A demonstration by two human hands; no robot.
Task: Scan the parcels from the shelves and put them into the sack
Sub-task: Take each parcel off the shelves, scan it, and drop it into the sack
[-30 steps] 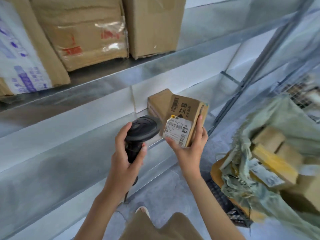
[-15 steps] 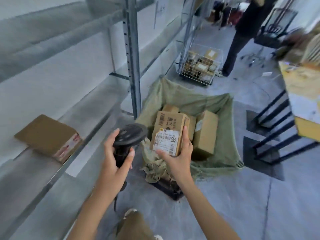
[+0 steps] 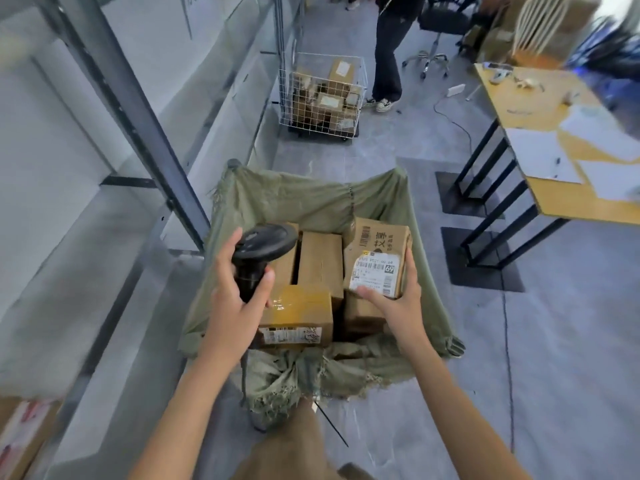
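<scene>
while the right hand (image 3: 398, 303) grips a small cardboard parcel (image 3: 379, 251) from below, thumb across the near edge under its white label and fingers curled up the right side, the parcel hangs over the right part of the open green sack (image 3: 311, 202), label facing up and showing a black square marked 69; the parcel is tilted a little, its far end with the printed barcode higher than the near end

the left hand (image 3: 235, 306) is wrapped around the handle of a black scanner (image 3: 261, 251), thumb on the right of the grip, the scanner's round head pointing away over the left side of the sack

inside the sack lie several brown boxes: a box with yellow tape (image 3: 301, 317) nearest, just right of the left hand, a plain tall box (image 3: 320, 261) behind it, and another box (image 3: 363, 317) right below the held parcel; whether the held parcel touches that box is hard to tell from this angle

the sack's near edge is bunched and frayed, hanging down toward the grey floor (image 3: 519, 358); grey metal shelves (image 3: 121, 98) run along the left, with a taped carton (image 3: 20, 434) at the bottom left corner; farther off stands a white wire cart (image 3: 323, 95) filled with parcels, a standing person's legs (image 3: 386, 53) beside it, and on the right a yellow surface (image 3: 554, 199) on black legs carrying white sheets of paper (image 3: 540, 155)
</scene>
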